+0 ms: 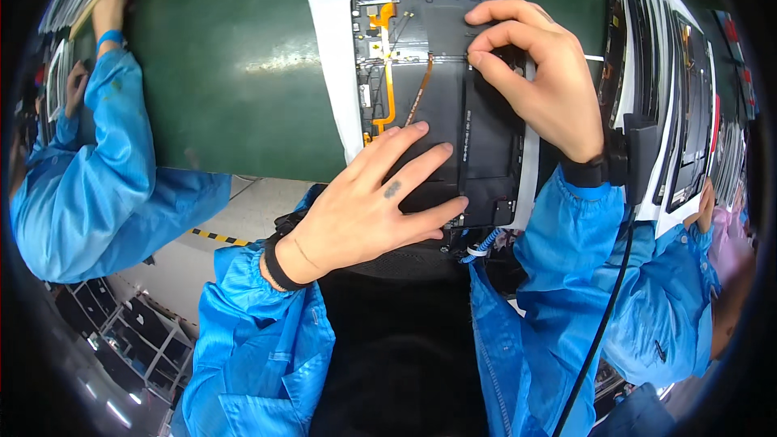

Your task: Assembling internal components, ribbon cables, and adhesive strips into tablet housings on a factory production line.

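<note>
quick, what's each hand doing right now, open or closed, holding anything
Left hand: open, flat on the opened tablet, holding nothing.
Right hand: fingertips pinched at the tablet's upper edge; what they pinch, if anything, is too small to tell.

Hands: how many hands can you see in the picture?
5. The left hand lies flat on the opened tablet; the right hand pinches at its top edge. Co-workers' hands: two far left, one far right. More may be hidden.

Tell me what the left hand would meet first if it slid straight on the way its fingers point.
Probably the right hand: the left hand lies flat on the opened tablet, fingers aimed up and right across its dark panel toward it, though heights are hard to judge.
</note>
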A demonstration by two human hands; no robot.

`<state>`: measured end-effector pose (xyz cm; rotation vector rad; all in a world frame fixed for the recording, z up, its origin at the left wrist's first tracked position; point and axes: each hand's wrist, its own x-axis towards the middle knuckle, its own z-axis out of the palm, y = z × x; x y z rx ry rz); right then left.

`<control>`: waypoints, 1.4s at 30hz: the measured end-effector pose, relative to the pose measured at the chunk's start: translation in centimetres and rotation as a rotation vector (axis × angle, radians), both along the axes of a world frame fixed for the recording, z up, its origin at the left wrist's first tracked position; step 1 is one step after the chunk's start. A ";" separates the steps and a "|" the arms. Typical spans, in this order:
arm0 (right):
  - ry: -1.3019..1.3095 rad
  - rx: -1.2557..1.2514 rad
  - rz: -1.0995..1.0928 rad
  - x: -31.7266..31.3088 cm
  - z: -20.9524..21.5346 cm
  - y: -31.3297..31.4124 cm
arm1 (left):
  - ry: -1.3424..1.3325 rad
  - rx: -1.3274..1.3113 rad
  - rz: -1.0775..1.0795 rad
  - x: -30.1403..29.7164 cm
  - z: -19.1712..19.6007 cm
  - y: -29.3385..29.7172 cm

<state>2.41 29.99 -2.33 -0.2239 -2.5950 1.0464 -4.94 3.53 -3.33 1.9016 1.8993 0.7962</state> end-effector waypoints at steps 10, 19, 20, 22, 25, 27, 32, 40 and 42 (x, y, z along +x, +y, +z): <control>0.104 0.144 -0.040 -0.4 -1.3 -0.4 | 0.033 -0.040 -0.020 0.2 -0.2 0.1; 0.163 0.245 -0.046 -0.9 -1.9 -0.6 | 0.052 -0.043 -0.014 0.2 -0.3 0.2; 0.135 0.245 -0.044 -0.8 -1.8 -0.7 | 0.052 -0.043 -0.012 0.2 -0.2 0.2; 0.079 0.248 -0.040 -0.6 -1.5 -0.9 | 0.054 -0.046 -0.014 0.2 -0.2 0.1; 0.150 0.257 -0.057 -1.0 -1.5 -1.0 | 0.050 -0.059 -0.007 0.2 -0.1 0.0; 0.151 0.268 -0.055 -0.9 -1.4 -1.0 | 0.023 -0.070 0.019 0.3 -0.3 -0.4; 0.149 0.258 -0.036 -1.1 -1.4 -0.9 | 0.082 -0.157 0.104 0.6 0.4 -0.3; 0.116 0.257 -0.027 -1.2 -1.1 -1.0 | 0.097 -0.177 0.110 0.3 0.5 -0.4; 0.122 0.258 -0.024 -1.2 -1.1 -0.9 | 0.103 -0.171 0.114 0.3 0.5 -0.4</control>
